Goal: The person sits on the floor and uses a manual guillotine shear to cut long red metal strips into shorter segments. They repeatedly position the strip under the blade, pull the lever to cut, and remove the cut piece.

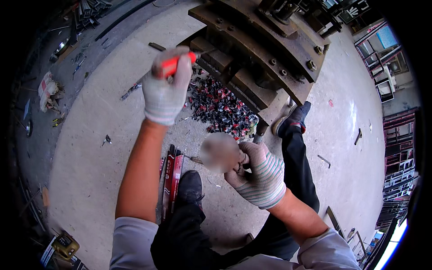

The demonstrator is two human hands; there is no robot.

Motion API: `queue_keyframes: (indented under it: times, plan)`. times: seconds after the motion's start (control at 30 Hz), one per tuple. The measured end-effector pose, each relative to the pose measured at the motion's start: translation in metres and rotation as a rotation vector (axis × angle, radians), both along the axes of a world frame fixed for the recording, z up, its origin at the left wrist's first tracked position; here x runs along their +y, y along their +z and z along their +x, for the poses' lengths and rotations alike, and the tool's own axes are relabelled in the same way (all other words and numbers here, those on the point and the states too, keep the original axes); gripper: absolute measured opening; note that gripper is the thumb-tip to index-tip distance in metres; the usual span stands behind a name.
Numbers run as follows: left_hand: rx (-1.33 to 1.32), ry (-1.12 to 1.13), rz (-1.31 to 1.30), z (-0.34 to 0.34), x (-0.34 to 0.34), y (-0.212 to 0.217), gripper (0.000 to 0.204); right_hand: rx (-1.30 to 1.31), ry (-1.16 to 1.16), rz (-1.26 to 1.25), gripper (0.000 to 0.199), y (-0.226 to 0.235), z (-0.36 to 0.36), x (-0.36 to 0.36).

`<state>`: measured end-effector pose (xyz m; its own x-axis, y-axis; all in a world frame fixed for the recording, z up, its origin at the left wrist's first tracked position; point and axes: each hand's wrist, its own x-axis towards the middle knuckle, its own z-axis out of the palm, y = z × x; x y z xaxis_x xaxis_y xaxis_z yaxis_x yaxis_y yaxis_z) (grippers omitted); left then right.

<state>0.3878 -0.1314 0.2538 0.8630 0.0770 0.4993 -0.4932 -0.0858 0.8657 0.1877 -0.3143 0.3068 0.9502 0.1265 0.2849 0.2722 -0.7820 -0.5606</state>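
Observation:
My left hand (167,87), in a pale knitted glove, is raised beside the heavy rusty metal machine (252,40). It is closed around a red-handled tool (173,66), whose thin dark end points toward the machine and is smeared by motion. Lower and to the right, my right hand (258,175) wears a striped glove, its fingers curled. A round blurred patch covers the area by its fingertips, so what it holds is hidden. A grey metal rod (259,131) comes down from the machine to just above this hand.
A heap of small black and red pieces (220,105) lies on the concrete floor under the machine. Long red boxes (172,177) lie beside my left shoe (191,189). Metal frames (398,162) stand along the right wall. A yellow-brown jug (65,245) stands at lower left.

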Motion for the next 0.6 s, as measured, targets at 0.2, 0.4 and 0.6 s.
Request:
queue_keyframes:
  times: [0.2,0.4,0.6]
  plan:
    - [-0.007,-0.081,-0.032,-0.041,-0.003,-0.059,0.033,0.250,-0.180,0.223,0.037,-0.035,-0.014,0.003]
    - [0.225,-0.190,-0.239,-0.037,-0.001,-0.063,0.035,0.365,-0.160,0.240,0.043,-0.051,-0.027,0.002]
    - [-0.138,-0.006,0.033,-0.031,-0.018,-0.085,0.041,0.056,0.046,0.035,0.053,-0.031,-0.008,0.010]
